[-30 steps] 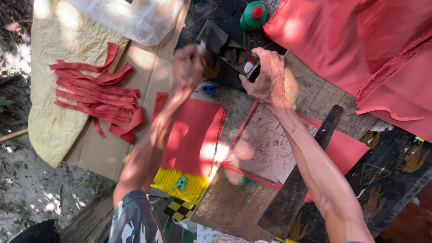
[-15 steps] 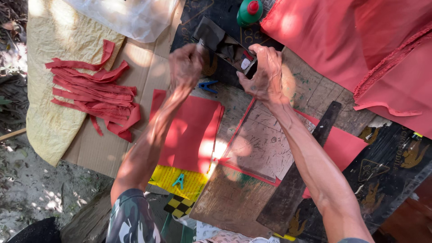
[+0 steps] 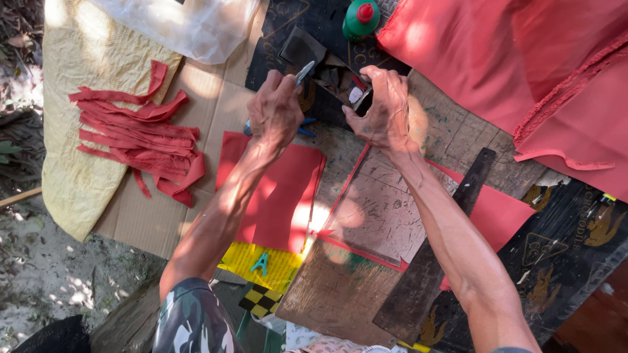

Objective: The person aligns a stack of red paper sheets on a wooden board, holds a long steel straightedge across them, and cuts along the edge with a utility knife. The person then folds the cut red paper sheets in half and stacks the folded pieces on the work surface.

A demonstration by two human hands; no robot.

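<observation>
Nearest the camera, a scratched brown board (image 3: 373, 216) with a worn, scored face lies flat on the tabletop (image 3: 458, 140), and a long dark flat ruler (image 3: 435, 261) rests slanted across its right edge. Beside the board lies one smooth red sheet (image 3: 278, 196), rectangular and matte, over a yellow woven mat (image 3: 261, 261). Farther out, the left hand (image 3: 275, 111) is closed in a tight grip around one small tool with a pale metal tip (image 3: 304, 70), the tip poking up past the knuckles; blue handles (image 3: 304, 127) show just under the hand, though what they belong to is hard to tell. The right hand (image 3: 379, 108) curls its grip round the near corner of a small dark open box (image 3: 327, 68), fingers bent over its edge; the box sits on black printed sheeting just beyond both hands and holds small scraps too blurred to count. To the left, a loose heap of limp red fabric strips (image 3: 137, 140), roughly a dozen, lies on flat cardboard (image 3: 140, 216) and a coarse yellow sack (image 3: 72, 163). Farthest off stand one green bottle with a red cap (image 3: 360, 18), a crumpled clear plastic bag (image 3: 190, 26), and large folds of red cloth (image 3: 517, 65).
</observation>
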